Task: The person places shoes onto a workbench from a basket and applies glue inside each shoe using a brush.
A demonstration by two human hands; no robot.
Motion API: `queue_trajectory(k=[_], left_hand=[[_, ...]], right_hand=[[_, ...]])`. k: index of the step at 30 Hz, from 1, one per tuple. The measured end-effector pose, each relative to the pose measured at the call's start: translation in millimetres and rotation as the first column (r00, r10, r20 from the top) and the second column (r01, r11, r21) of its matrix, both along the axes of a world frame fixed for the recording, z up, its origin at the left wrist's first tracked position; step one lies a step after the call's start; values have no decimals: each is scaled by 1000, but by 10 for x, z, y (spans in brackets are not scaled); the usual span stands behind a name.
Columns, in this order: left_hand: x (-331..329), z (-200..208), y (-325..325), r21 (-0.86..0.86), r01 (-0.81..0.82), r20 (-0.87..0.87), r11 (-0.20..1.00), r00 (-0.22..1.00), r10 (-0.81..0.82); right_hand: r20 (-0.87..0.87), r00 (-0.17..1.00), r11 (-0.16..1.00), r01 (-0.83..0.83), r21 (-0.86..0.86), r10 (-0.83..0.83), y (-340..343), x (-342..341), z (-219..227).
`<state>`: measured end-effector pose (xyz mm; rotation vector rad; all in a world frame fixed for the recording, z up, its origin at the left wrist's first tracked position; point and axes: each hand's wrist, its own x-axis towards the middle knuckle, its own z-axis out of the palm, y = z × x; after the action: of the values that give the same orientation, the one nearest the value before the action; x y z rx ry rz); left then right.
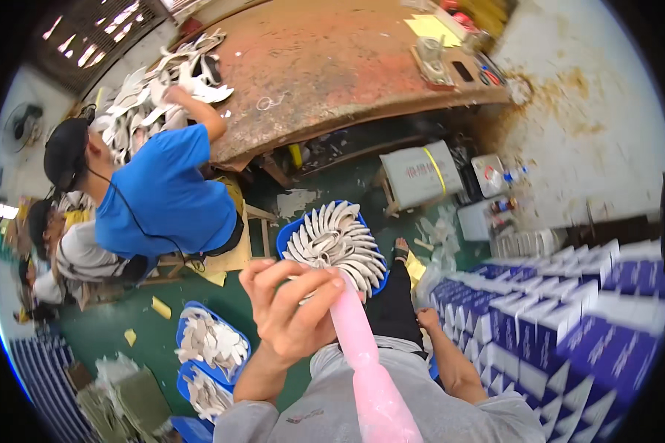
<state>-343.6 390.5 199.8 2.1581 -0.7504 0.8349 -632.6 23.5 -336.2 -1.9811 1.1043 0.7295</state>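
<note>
Because the left hand [292, 310] seems to hold the pink tube-like thing [363, 365] only near one end, with its fingers curled closely, I judge that this thing could tip or slip away if the grip becomes loose. It could then drop toward the floor [273, 369], or among the pale curved pieces [343, 229] in the blue basket [284, 238]. If it is soft, a strong squeeze might also bend it at its narrow waist. The pink thing is raised before the grey shirt [314, 413]. Its long axis runs from the fingertips down and slightly rightward to the lower edge of the view; the narrower end points toward the basket. Whether the lowered right hand [427, 319] holds something, I cannot tell.
</note>
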Motion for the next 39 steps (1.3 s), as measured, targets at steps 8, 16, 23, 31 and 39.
queue_trajectory(k=[8, 16, 23, 31, 39], left_hand=[[984, 341, -1562, 58, -258, 98, 964, 963, 252], [1798, 683, -2324, -39, -181, 240, 983, 953, 185], [2514, 1148, -2092, -104, -163, 489, 981, 851, 193], [3059, 1644, -1451, -137, -210, 666, 968, 704, 247], [3663, 2570, -1300, -213, -166, 841, 963, 471, 267]], right_hand=[[23, 995, 947, 90, 310, -102, -1229, 2025, 506], [78, 982, 931, 137, 339, -173, -2295, 2758, 499], [295, 901, 945, -327, -16, 317, -2524, 4049, 634], [583, 579, 807, -529, -263, 570, -1430, 6355, 1573], [589, 506, 756, -572, -318, 630, -541, 7591, 1526]])
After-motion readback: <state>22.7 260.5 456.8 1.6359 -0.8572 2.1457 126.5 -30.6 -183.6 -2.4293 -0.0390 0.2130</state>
